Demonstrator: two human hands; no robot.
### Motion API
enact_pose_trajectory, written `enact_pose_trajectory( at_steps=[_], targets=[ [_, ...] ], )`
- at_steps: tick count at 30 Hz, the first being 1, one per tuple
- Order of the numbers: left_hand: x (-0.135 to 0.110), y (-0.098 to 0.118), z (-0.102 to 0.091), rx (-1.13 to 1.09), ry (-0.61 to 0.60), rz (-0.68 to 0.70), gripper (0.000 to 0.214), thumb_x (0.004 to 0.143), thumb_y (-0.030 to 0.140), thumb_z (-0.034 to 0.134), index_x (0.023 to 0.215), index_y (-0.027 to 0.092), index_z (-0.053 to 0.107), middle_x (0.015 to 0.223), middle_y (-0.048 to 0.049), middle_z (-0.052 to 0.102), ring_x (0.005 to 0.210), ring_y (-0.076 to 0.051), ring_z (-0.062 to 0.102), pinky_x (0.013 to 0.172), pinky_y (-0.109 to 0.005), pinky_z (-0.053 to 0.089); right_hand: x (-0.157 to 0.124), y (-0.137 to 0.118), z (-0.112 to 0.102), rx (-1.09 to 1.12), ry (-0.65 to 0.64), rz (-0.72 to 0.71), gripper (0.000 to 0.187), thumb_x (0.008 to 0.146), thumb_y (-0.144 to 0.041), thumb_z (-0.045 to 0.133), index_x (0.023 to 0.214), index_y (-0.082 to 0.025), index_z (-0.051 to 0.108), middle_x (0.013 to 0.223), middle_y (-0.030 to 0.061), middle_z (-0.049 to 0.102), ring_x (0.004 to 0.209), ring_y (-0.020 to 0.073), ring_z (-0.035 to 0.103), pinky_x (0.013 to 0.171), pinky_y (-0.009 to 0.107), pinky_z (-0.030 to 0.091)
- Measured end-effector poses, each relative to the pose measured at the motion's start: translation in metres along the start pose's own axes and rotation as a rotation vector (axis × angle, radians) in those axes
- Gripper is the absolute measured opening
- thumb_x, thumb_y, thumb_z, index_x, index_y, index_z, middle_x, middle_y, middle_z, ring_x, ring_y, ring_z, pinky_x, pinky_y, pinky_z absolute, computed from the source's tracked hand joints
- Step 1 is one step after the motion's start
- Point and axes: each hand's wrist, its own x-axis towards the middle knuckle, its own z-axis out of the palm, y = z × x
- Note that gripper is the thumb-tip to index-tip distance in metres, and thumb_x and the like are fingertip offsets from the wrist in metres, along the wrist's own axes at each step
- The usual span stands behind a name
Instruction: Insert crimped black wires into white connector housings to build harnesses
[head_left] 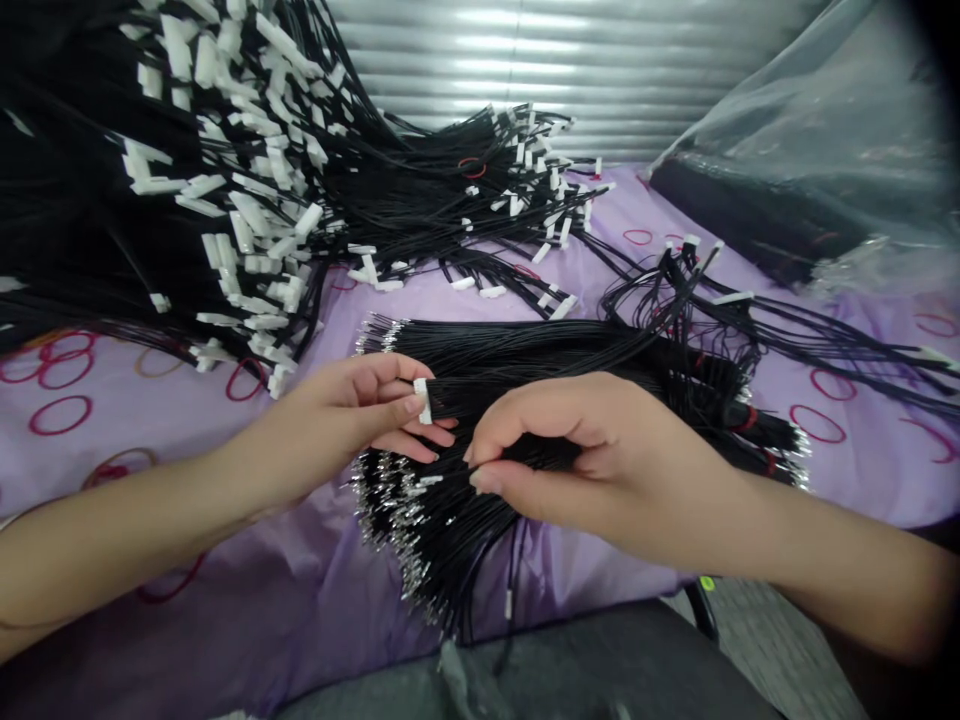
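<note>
Between the thumb and fingers of my left hand [360, 405] is a small white connector [424, 402], with thin black wires leading off its right side. My right hand [600, 455] is just to the right, thumb and index fingertip pinched together. Whatever lies in that pinch, if anything, is too small to make out. Beneath both hands spreads a bundle of black wires [510, 345], whose bare metal ends point left and toward me.
A large heap of black cables with white connectors [247, 210] rises at the left, with another cable pile [442, 190] behind. Red rubber bands [61, 415] lie on the purple cloth [300, 560]. At the back right stands a clear plastic bag [817, 130]; a dark seat [600, 660] is below.
</note>
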Motion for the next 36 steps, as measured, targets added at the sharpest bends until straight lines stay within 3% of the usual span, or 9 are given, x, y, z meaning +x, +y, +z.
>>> enact_pose_trajectory(
  at_steps=[4, 8, 14, 21, 28, 36],
  targets=[
    [0.002, 0.0, 0.001, 0.048, 0.028, 0.001, 0.017, 0.083, 0.001, 0.067, 0.091, 0.016, 0.065, 0.065, 0.0053, 0.073, 0.062, -0.01, 0.074, 0.058, -0.011, 0.06, 0.002, -0.001, 0.0, -0.055, 0.031, -0.022, 0.011, 0.087, -0.011, 0.063, 0.076, -0.012, 0.067, 0.07, -0.0052, 0.064, 0.062, 0.0009, 0.053, 0.059, 0.011, 0.041],
    [0.003, -0.002, -0.002, 0.085, -0.006, -0.006, 0.014, 0.082, 0.006, 0.071, 0.091, 0.016, 0.066, 0.069, 0.0029, 0.075, 0.064, -0.012, 0.075, 0.061, -0.013, 0.062, 0.007, 0.008, 0.003, 0.007, 0.072, 0.097, 0.013, 0.079, -0.004, 0.064, 0.069, -0.012, 0.062, 0.059, -0.0088, 0.053, 0.053, -0.0006, 0.042, 0.049, 0.01, 0.034],
    [0.005, -0.003, -0.008, 0.068, -0.071, -0.067, 0.013, 0.082, 0.012, 0.074, 0.091, 0.016, 0.067, 0.076, -0.0042, 0.08, 0.071, -0.016, 0.078, 0.062, -0.017, 0.063, 0.012, 0.022, 0.003, -0.051, 0.162, 0.209, 0.011, 0.077, -0.008, 0.063, 0.067, -0.013, 0.062, 0.058, -0.0075, 0.056, 0.054, 0.0015, 0.044, 0.047, 0.013, 0.034],
    [0.007, 0.0, -0.006, 0.123, -0.055, -0.095, 0.012, 0.079, 0.01, 0.072, 0.088, 0.016, 0.066, 0.073, -0.0007, 0.079, 0.071, -0.016, 0.078, 0.064, -0.019, 0.064, 0.017, 0.025, -0.002, -0.083, 0.156, 0.266, 0.011, 0.075, -0.01, 0.063, 0.066, -0.015, 0.063, 0.056, -0.0079, 0.057, 0.05, 0.0021, 0.044, 0.043, 0.016, 0.031],
    [0.003, 0.0, -0.001, 0.154, 0.004, -0.079, 0.012, 0.079, 0.015, 0.072, 0.087, 0.023, 0.068, 0.074, 0.0017, 0.078, 0.074, -0.018, 0.078, 0.063, -0.022, 0.064, 0.013, 0.022, 0.007, -0.306, 0.181, 0.109, 0.014, 0.076, -0.005, 0.064, 0.065, -0.013, 0.061, 0.059, -0.0061, 0.056, 0.054, 0.0024, 0.044, 0.049, 0.017, 0.033],
    [0.005, 0.0, -0.005, 0.152, -0.019, -0.069, 0.013, 0.079, 0.015, 0.071, 0.091, 0.017, 0.066, 0.075, 0.0008, 0.078, 0.075, -0.018, 0.078, 0.064, -0.021, 0.064, 0.009, 0.024, 0.008, -0.408, 0.174, 0.002, 0.014, 0.079, -0.004, 0.062, 0.069, -0.014, 0.06, 0.062, -0.0045, 0.055, 0.055, 0.0039, 0.043, 0.05, 0.019, 0.031]
  ],
)
